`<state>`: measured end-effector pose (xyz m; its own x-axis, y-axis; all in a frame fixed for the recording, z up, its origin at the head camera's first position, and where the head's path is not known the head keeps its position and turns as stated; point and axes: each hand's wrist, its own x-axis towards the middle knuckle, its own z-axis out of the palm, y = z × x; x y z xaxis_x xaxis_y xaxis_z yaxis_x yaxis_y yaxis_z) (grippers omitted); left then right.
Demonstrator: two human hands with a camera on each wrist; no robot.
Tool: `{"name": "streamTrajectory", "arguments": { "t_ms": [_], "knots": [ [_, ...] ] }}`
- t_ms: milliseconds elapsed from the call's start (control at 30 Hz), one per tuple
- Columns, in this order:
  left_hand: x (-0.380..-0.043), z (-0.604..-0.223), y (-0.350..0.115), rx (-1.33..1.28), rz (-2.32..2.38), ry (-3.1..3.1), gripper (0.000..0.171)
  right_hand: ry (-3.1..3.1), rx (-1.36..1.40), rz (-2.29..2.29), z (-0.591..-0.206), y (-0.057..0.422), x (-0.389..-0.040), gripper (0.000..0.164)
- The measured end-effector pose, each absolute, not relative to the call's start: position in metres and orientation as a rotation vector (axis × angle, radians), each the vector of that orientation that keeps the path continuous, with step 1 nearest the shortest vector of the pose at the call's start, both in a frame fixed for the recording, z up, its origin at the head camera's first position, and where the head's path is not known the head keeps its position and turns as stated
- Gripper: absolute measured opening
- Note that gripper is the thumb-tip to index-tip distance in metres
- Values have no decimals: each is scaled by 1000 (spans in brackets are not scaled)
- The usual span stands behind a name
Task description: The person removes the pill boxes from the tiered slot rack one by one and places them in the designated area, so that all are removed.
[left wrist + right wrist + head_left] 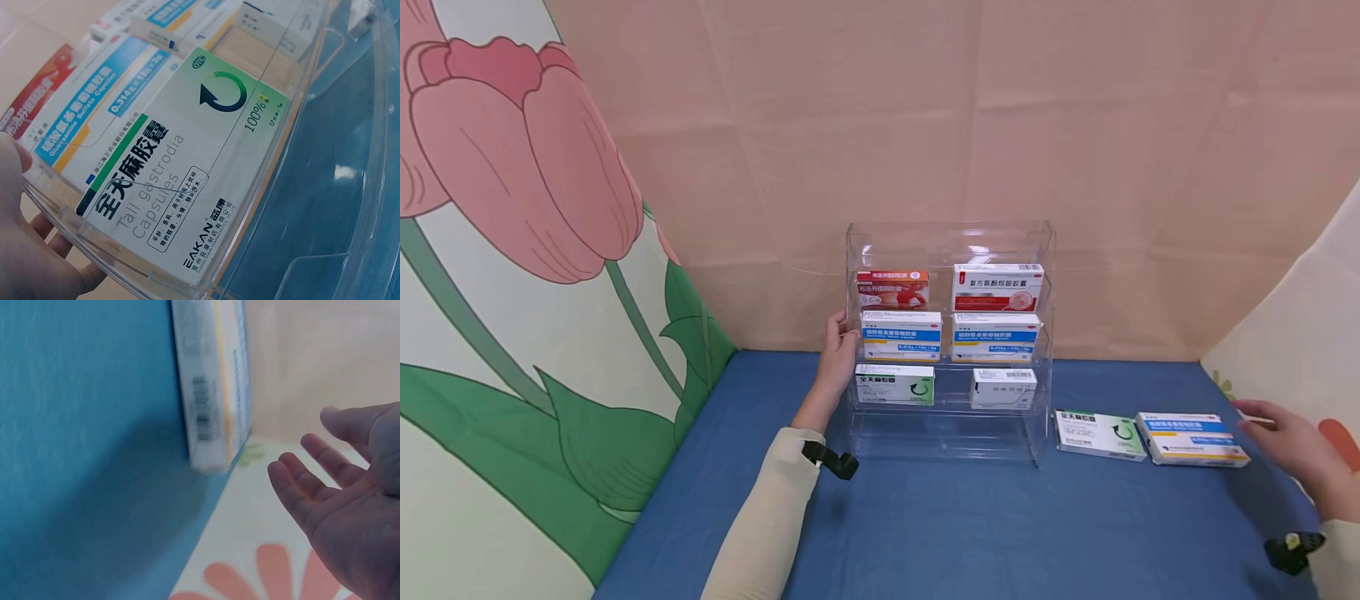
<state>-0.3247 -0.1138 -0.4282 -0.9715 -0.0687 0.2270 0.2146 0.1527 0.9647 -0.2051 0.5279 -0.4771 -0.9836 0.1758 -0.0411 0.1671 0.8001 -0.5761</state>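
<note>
A clear tiered display rack stands upright on the table, with medicine boxes on its tiers. My left hand holds the rack's left side edge; in the left wrist view the thumb lies by the edge and the fingers show through the clear plastic. Closest to that hand in this view is a green-and-white capsule box on the lowest tier. My right hand, fingers spread and holding nothing, hovers just right of a blue-and-white medicine box lying on the table. A gap separates them in the right wrist view.
Another green-and-white box lies between the rack and the blue-and-white box. On the upper tiers sit a red box, a red-and-white box and two blue-and-white ones; a small white box is lower right. A pink backdrop hangs behind.
</note>
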Motion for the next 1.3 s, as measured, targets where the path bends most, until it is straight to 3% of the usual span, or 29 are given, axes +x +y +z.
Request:
{"name": "streamTrajectory", "arguments": {
  "t_ms": [433, 1300],
  "knots": [
    [-328, -430, -114, -140, -1897, -2194, 47, -2882, 124, 843, -440, 445, -205, 53],
    [-327, -430, -113, -137, -1893, -2191, 47, -2723, 326, 916, -415, 321, -202, 49]
  ]
}}
